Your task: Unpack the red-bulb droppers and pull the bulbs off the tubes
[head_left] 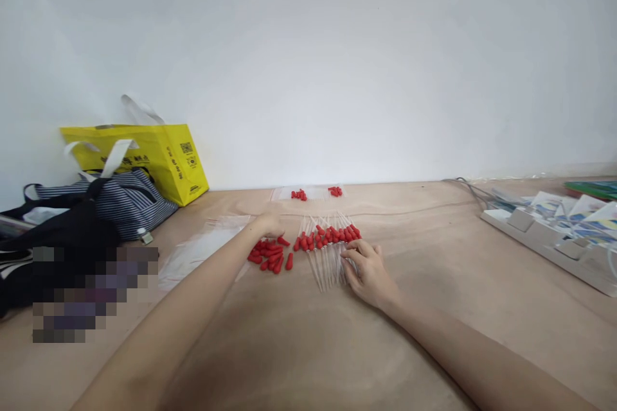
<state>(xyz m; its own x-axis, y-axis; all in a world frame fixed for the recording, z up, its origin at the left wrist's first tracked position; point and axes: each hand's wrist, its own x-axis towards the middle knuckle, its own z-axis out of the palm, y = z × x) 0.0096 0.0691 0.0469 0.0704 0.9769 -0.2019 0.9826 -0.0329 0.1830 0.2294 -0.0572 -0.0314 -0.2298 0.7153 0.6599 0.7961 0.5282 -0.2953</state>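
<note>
Clear thin droppers (322, 273) lie side by side on the table, many with red rubber bulbs across their middle. My right hand (367, 273) is at the right end of this row, its thumb and fingers curled around the nearest tubes. To the left lies a pile of loose red rubber bulbs (272, 255). Just behind that pile is my left hand (268, 225), fingers pointing right and down; they are blurred, and whether they hold a bulb I cannot make out.
Behind the row lies a clear bag with red-bulbed droppers (313, 192). Clear plastic bags (202, 250) are left of the loose pile. A yellow bag (168, 160) and a striped bag (135, 202) stand at far left. A white holder with cards (544, 241) is at right.
</note>
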